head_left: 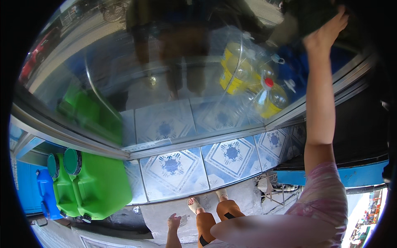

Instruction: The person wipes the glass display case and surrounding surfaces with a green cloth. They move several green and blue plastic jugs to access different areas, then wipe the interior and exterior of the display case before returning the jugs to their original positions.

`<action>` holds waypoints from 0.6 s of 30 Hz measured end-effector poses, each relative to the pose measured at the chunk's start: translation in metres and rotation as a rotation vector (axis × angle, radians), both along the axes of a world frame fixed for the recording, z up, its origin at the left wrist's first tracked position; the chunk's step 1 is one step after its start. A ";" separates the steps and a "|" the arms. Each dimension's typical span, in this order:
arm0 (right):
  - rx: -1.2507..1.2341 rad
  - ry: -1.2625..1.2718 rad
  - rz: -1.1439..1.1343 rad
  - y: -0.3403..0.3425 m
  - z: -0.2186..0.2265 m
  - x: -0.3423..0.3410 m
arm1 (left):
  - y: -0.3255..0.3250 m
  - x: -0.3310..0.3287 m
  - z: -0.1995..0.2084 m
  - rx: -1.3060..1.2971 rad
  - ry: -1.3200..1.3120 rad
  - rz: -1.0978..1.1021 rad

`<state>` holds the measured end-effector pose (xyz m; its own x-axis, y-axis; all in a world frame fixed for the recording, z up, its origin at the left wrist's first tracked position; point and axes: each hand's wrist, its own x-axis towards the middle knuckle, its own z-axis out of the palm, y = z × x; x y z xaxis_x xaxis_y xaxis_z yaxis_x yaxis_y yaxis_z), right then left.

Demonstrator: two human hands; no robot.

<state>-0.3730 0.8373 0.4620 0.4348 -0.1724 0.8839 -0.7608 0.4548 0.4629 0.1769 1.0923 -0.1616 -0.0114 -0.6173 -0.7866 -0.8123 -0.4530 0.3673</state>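
Observation:
My right arm stretches up along the right side of a glass pane (161, 74) in a metal frame. At its end my right hand (324, 36) is up against the pane, closed around a dark, cloth-like thing (311, 17) whose outline blends into dark reflections. Low in the picture, my left hand (174, 222) hangs beside my leg, fingers loosely apart and nothing visible in it. Patterned blue and white tiles (171, 167) form a step below the pane.
Green jerrycans (101, 186) with dark green caps stand at the left, by a blue jerrycan (47, 194). Clear plastic bottles (264, 99) with yellow labels show behind the glass. A metal frame rail (198, 140) edges the step. Rubble (271, 184) lies at the lower right.

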 end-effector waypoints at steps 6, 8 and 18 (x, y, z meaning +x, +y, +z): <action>1.122 0.124 0.311 0.028 -0.391 0.018 | 0.018 -0.016 -0.002 -0.023 -0.026 0.059; 1.608 -0.500 0.702 0.028 -0.491 -0.001 | 0.030 -0.014 0.003 -0.034 -0.023 0.132; 1.601 -0.257 0.635 0.017 -0.378 0.060 | 0.128 -0.027 0.007 0.101 -0.161 0.178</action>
<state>-0.3130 0.8538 0.0837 0.6632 -0.7446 0.0760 -0.7448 -0.6666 -0.0320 0.1503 1.2199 -0.1543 0.2205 -0.5164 -0.8275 -0.7608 -0.6219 0.1854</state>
